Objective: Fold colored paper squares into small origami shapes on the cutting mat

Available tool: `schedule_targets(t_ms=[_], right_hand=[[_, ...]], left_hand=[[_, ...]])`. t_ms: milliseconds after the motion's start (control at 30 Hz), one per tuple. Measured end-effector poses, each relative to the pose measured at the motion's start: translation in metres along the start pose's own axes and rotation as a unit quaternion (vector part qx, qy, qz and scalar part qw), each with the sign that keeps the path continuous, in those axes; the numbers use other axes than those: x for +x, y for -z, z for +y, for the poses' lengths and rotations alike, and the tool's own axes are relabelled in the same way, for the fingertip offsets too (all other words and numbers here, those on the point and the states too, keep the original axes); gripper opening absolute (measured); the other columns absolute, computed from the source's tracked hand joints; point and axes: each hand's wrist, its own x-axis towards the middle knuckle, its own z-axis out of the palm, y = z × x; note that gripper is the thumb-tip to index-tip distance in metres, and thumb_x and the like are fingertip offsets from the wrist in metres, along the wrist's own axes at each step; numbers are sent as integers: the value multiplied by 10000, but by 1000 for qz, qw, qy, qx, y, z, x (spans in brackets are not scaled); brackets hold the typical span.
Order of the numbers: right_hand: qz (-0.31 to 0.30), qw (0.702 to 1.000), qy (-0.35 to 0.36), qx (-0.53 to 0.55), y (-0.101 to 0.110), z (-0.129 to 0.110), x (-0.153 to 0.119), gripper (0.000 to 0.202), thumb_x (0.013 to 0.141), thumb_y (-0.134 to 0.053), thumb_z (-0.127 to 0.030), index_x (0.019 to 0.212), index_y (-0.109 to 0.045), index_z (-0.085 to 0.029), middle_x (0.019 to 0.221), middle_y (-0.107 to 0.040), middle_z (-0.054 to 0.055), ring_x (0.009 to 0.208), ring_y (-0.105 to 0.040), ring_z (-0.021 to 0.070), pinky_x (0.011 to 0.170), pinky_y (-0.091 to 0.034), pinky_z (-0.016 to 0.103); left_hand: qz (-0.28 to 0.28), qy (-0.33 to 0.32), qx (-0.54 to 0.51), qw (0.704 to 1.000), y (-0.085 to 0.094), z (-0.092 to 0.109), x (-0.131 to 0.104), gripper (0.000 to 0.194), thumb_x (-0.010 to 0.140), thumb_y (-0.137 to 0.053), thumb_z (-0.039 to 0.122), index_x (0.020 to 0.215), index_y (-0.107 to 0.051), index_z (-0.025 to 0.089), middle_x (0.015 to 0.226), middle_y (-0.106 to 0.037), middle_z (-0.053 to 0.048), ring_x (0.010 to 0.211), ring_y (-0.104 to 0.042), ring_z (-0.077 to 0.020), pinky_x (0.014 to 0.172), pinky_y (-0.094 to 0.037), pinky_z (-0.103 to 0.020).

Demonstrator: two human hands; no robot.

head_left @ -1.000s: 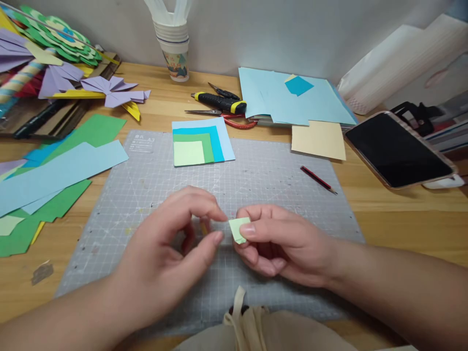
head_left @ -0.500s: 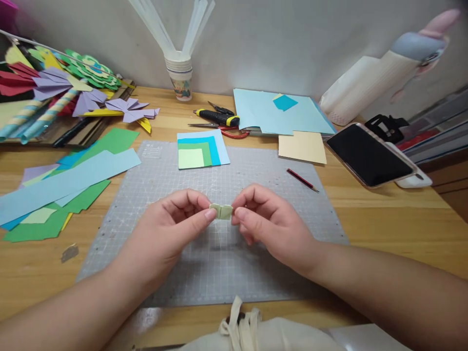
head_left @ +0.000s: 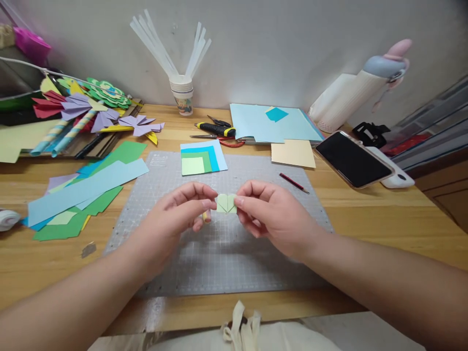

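A small piece of folded pale green paper (head_left: 226, 203) is held up over the cutting mat, with diagonal creases meeting in a V and a notch at its top. My right hand (head_left: 268, 207) pinches its right edge between thumb and index finger. At the left edge, the thumb and index finger of my left hand (head_left: 183, 207) close on the paper's rim. A small yellowish thing (head_left: 207, 216) shows below my left fingertips; I cannot make out what it is. Below lies the grey gridded cutting mat (head_left: 219, 263).
Stacked paper squares (head_left: 193, 166) lie at the mat's back edge, a pencil (head_left: 293, 183) on its right. Paper strips (head_left: 89, 190) pile up left. Scissors and a cutter (head_left: 215, 129), a cup of straws (head_left: 183, 100), blue sheets (head_left: 248, 122) and a phone (head_left: 354, 158) stand or lie behind.
The pale green paper has turned, so its V creases now show. More of it is uncovered on the left, and my right fingers now overlap its right edge. The view has shifted.
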Motion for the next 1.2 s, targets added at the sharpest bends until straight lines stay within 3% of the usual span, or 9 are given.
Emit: schedule_targets(t_ms=[200, 433, 600, 867, 1200], right_hand=[[40, 998, -35, 29, -1, 5, 16, 202, 799, -644, -316, 726, -510, -184, 558, -559, -64, 390, -426, 39, 381, -247, 160], [76, 996, -12, 34, -1, 18, 38, 216, 789, -626, -368, 750, -502, -196, 579, -563, -62, 390, -432, 42, 372, -235, 157], [42, 999, 12, 12, 2, 26, 38, 215, 774, -666, -352, 733, -538, -184, 585, -576, -56, 415, -441, 46, 417, -318, 182], [15, 1000, -2, 15, 2, 31, 37, 253, 790, -648, -376, 695, -513, -184, 499, -485, -77, 402, -386, 51, 422, -283, 201], [-13, 998, -32, 44, 6, 34, 38, 333, 800, -658, -467, 724, -485, -193, 458, -432, -103, 377, -339, 46, 408, -239, 203]], left_hand=[[-9, -67, 127, 990, -4, 5, 24, 240, 803, -597, 313, 604, -546, 189, 571, -489, 42, 576, -416, -119, 578, -325, -251], [-2, -104, 137, 985, 5, -15, 52, 230, 814, -539, 319, 621, -509, 196, 559, -452, 56, 543, -367, -114, 538, -286, -249], [-29, -125, 150, 980, 12, -22, 51, 248, 825, -552, 321, 620, -499, 192, 583, -418, 56, 580, -372, -114, 569, -310, -246], [-63, -125, 162, 977, 22, -26, 46, 269, 854, -517, 318, 618, -471, 198, 602, -416, 46, 583, -376, -120, 562, -319, -250], [-54, -104, 181, 977, 18, -23, 46, 264, 851, -529, 308, 613, -504, 194, 595, -456, 30, 572, -413, -126, 550, -337, -246]])
